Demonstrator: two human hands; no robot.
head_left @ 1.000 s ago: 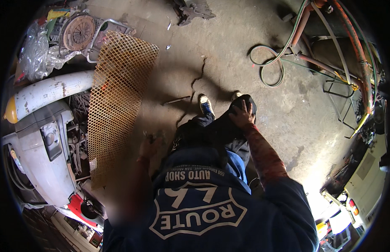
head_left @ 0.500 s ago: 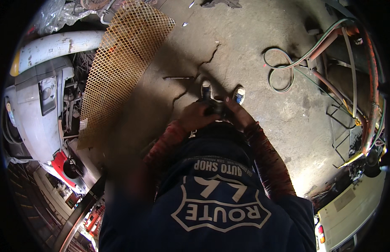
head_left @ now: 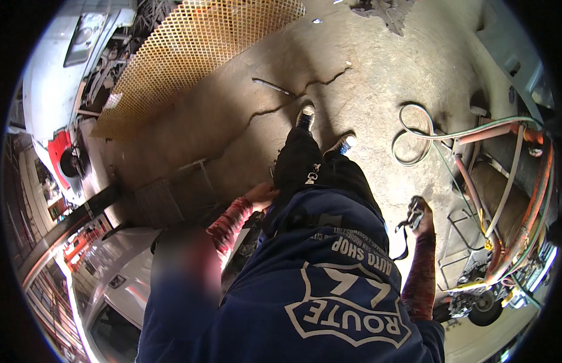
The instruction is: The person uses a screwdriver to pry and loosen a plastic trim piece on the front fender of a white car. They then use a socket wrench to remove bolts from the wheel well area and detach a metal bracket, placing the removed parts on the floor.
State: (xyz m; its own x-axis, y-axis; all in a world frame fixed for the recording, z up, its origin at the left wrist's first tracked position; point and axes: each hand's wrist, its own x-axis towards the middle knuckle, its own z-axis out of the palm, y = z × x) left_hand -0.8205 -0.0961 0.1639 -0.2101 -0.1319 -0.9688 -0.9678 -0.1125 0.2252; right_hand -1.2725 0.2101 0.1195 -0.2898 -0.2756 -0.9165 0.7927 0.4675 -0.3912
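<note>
My right hand [head_left: 425, 222] is out to the right of my body, its fingers closed around a small dark object with grey parts [head_left: 415, 212]. A black strap [head_left: 401, 241] hangs from that object; its exact kind I cannot make out. My left hand [head_left: 261, 196] is down beside my left thigh, against the dark trousers [head_left: 296, 162]. Its fingertips are hidden there, so I cannot see whether it holds anything. A metal clip [head_left: 313, 174] hangs at the front of the trousers.
A tan expanded-metal mesh sheet [head_left: 190, 48] lies at the upper left, near a white vehicle panel [head_left: 51, 72]. A thin bar [head_left: 272, 86] is on the cracked concrete floor [head_left: 378, 85]. Looped hoses [head_left: 414, 136] lie to the right, beside an orange-red frame [head_left: 538, 206].
My hands, together in front of my waist before, have moved apart. The right went out to the right with the dark object; the left dropped to my thigh. The view has turned.
</note>
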